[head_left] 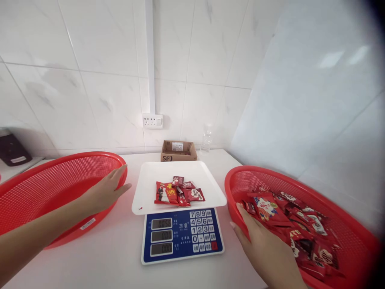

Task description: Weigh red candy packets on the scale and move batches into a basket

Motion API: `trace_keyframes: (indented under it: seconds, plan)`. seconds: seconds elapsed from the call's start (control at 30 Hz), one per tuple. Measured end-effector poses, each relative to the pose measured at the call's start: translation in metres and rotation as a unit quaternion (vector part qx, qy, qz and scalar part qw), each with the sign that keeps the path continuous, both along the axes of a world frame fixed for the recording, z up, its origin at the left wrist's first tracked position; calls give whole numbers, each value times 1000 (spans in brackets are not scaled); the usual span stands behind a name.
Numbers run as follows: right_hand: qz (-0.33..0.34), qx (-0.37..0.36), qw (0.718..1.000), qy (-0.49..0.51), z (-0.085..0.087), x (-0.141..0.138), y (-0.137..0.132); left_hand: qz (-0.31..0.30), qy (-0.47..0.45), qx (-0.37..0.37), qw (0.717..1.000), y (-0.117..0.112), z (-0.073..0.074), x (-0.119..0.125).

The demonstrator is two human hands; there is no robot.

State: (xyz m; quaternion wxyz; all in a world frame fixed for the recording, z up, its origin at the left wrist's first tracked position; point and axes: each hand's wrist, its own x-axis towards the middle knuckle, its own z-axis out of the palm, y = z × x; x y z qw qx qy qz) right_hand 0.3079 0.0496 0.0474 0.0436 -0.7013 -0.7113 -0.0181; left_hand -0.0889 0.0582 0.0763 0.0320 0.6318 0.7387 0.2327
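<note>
My left hand (106, 190) lies over the right side of an oval red basket (99, 158), fingers stretched out along its rim and thumb apart. No packet shows in it. My right hand (261, 247) rests at the near left rim of a second red basket (240, 172), thumb and forefinger extended and apart; its other fingers are mostly hidden. That basket holds many red snack packets (267, 208). Between the hands stands a digital scale (183, 237) with a blue keypad panel. Several red packets (167, 193) lie on its white tray (144, 184).
Behind the scale sit a small cardboard box (179, 157) and a clear bottle (206, 138) by the tiled wall. A white socket (152, 121) is mounted above. A dark container (13, 148) stands at far left. The white table (114, 261) extends under everything.
</note>
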Motion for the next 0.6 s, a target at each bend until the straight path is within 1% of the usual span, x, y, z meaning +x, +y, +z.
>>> trace_keyframes:
  seconds: [0.03,0.07,0.17,0.27,0.33,0.4,0.5,0.6]
  plan:
    - [-1,0,1000,2,0,0,0,-12,3,-15,1000,2,5,11]
    - [-1,2,1000,3,0,0,0,-42,9,-42,998,5,11,22]
    - [7,10,1000,3,0,0,0,-163,27,-91,982,16,25,61]
    - [8,17,1000,5,-1,1,0,-233,38,-103,966,32,31,97]
    - [10,25,1000,8,-1,1,0,-256,49,-109,959,44,31,114]
    - [14,37,999,10,-2,1,0,-262,67,-119,955,56,30,126]
    - [20,47,999,15,-4,2,0,-252,98,-134,954,69,29,133]
    - [20,41,999,18,-4,3,0,-230,115,-141,956,77,30,133]
